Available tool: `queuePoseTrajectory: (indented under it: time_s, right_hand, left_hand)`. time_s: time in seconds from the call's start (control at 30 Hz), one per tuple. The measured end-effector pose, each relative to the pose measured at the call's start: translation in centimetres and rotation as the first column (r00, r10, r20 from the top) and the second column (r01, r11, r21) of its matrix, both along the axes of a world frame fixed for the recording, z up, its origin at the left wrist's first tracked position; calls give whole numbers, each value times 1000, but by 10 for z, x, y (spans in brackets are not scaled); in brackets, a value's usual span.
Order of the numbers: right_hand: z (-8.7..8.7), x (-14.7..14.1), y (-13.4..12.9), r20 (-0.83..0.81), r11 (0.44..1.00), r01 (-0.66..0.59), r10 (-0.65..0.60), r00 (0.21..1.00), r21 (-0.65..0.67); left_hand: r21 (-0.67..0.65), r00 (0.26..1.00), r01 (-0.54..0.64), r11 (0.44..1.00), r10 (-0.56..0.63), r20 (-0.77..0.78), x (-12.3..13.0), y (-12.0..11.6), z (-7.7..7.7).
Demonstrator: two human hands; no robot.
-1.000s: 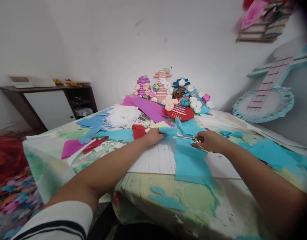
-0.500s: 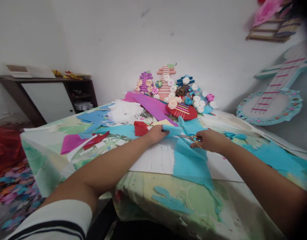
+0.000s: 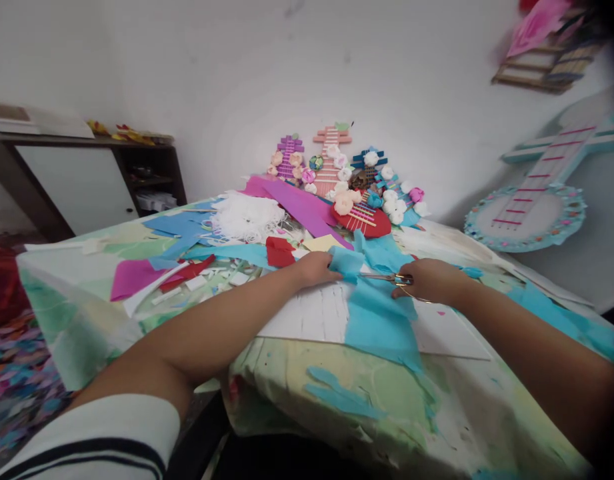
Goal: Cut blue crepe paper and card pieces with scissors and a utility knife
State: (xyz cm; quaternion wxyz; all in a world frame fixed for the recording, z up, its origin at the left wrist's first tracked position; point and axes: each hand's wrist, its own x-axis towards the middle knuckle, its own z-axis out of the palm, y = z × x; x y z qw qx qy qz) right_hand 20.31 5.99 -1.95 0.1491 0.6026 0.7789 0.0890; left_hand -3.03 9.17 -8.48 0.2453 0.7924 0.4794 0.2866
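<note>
Pinched in my left hand [image 3: 317, 268] is a small folded piece of blue crepe paper [image 3: 345, 261]. My right hand [image 3: 429, 280] is closed round the gold handles of a pair of scissors [image 3: 379, 277], whose blades point left and reach the lower edge of that piece. Directly below the blades a larger sheet of blue crepe paper [image 3: 379, 327] lies across a white board [image 3: 311, 313] and hangs over its near edge. More blue paper [image 3: 381, 252] lies crumpled just behind the scissors. Whether the blades are closed is too small to tell.
Shredded white paper [image 3: 247, 217], a purple strip [image 3: 307, 210] and a red scrap [image 3: 280, 251] lie behind my left arm. Several decorated model instruments [image 3: 329, 163] stand against the wall. A large blue-and-white instrument [image 3: 529, 210] leans at right. A cabinet [image 3: 71, 190] stands left.
The blue piece in my left hand now stands up more and looks shorter. The scissors and my right hand have shifted slightly right, and the camera view has moved a little.
</note>
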Motion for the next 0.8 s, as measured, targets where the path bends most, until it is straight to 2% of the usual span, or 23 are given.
queuePoseTrajectory:
  time_s: [0.13, 0.3, 0.47, 0.8]
  right_hand:
    - [-4, -3, 0, -19, 999, -41, 41, 999, -21]
    - [-14, 0, 1, -124, 997, -77, 75, 989, -13]
    - [-26, 1, 2, -197, 995, -94, 95, 976, 12]
    - [-44, -12, -3, -239, 993, -56, 79, 968, 101]
  left_hand:
    - [-25, 999, 14, 1000, -13, 35, 0, 0, -1]
    - [-36, 989, 40, 999, -35, 143, -2, 2, -4]
    - [-75, 973, 21, 997, -3, 233, -2, 4, -6]
    - [-107, 966, -27, 994, 54, 254, -1, 1, -3]
